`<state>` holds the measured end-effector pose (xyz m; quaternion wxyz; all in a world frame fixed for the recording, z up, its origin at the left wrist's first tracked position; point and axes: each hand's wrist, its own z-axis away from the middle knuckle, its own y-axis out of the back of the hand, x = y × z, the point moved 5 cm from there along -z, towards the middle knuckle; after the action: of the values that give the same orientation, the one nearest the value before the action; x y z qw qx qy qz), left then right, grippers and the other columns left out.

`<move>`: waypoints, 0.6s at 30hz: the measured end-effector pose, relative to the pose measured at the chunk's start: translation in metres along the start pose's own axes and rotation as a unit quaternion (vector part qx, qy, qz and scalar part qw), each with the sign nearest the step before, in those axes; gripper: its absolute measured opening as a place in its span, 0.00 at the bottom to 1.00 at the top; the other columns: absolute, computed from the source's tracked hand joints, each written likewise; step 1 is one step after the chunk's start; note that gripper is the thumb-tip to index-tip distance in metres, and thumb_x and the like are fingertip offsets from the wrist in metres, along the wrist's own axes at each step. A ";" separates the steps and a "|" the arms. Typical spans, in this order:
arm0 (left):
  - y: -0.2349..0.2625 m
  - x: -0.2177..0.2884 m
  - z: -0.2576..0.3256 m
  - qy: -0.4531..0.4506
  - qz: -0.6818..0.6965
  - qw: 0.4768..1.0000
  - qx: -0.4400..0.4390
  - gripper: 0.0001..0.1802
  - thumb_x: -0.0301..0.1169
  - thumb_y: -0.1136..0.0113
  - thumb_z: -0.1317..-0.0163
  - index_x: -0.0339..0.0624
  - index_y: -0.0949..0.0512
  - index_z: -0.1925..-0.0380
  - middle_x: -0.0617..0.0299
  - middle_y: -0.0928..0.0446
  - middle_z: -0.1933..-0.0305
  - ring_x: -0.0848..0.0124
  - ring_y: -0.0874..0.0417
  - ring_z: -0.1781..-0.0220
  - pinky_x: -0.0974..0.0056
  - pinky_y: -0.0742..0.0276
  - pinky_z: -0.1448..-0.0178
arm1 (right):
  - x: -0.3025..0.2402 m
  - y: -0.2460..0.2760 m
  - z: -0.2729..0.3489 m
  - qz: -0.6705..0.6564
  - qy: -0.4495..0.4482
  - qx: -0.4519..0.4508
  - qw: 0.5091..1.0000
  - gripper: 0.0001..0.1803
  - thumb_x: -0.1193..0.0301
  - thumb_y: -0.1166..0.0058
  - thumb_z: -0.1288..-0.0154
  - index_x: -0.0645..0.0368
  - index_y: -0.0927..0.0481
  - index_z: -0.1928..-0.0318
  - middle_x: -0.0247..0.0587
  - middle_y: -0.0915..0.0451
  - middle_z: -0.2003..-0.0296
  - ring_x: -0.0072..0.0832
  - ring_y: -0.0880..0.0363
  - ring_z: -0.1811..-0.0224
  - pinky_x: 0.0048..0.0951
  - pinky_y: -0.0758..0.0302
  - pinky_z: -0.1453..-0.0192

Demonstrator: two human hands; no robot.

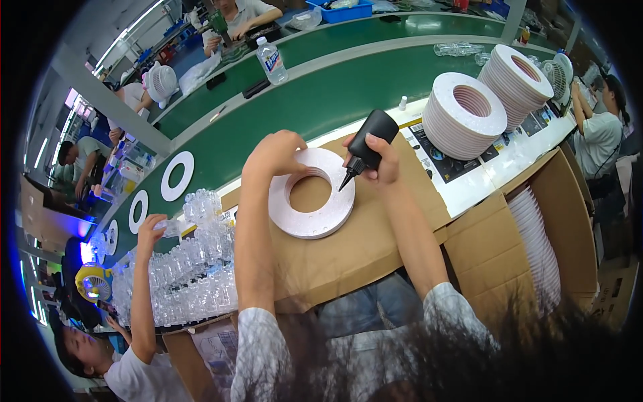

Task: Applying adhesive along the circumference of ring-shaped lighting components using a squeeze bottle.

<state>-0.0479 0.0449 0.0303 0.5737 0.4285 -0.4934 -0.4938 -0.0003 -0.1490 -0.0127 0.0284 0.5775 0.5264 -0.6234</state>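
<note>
A short stack of flat white rings (321, 223) lies on a sheet of brown cardboard (395, 201) in front of me. My left hand (276, 155) is curled over its upper left part, with the fingers by the central hole. In my right hand (383, 163) is a black squeeze bottle (376, 130), tilted with its thin nozzle pointing down and left. The nozzle tip is over the right side of the top ring; whether it touches cannot be told. Small dots mark the top ring's face.
Two tall ring stacks (462, 124) stand at the right, beyond an open carton (495, 261) holding more rings. Clear plastic parts (194, 268) crowd the left, where a co-worker's hand (151, 231) reaches. Rings (177, 175) lie along the green conveyor (234, 147). A water bottle (272, 61) stands behind.
</note>
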 end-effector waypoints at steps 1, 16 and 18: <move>0.004 -0.002 -0.006 -0.038 -0.026 0.999 0.012 0.25 0.40 0.28 0.55 0.37 0.16 0.57 0.51 0.20 0.45 0.54 0.21 0.43 0.58 0.27 0.37 | 0.001 0.003 0.000 0.001 0.003 -0.001 1.000 0.27 0.53 0.48 0.38 0.71 0.21 0.59 0.52 0.18 0.76 0.14 0.41 0.94 0.13 0.46 0.91; 0.003 -0.172 -0.114 0.325 -0.026 0.942 0.076 0.26 0.43 0.32 0.52 0.41 0.18 0.54 0.50 0.18 0.48 0.54 0.16 0.46 0.50 0.21 0.45 | 0.000 0.022 -0.005 0.005 0.042 0.183 0.982 0.21 0.58 0.46 0.35 0.67 0.20 0.59 0.47 0.19 0.76 0.15 0.41 0.93 0.16 0.44 0.91; -0.010 -0.183 -0.110 0.337 -0.011 0.937 0.090 0.25 0.44 0.33 0.50 0.41 0.18 0.54 0.51 0.18 0.48 0.55 0.16 0.46 0.50 0.21 0.45 | -0.005 0.007 -0.006 0.015 0.054 0.194 0.979 0.14 0.63 0.40 0.38 0.64 0.20 0.65 0.32 0.28 0.84 0.16 0.38 0.93 0.19 0.47 0.93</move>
<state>0.0549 0.2250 -0.0221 0.6604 0.6248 -0.3084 -0.2800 0.0100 -0.1506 -0.0117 -0.1033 0.6126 0.3875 -0.6811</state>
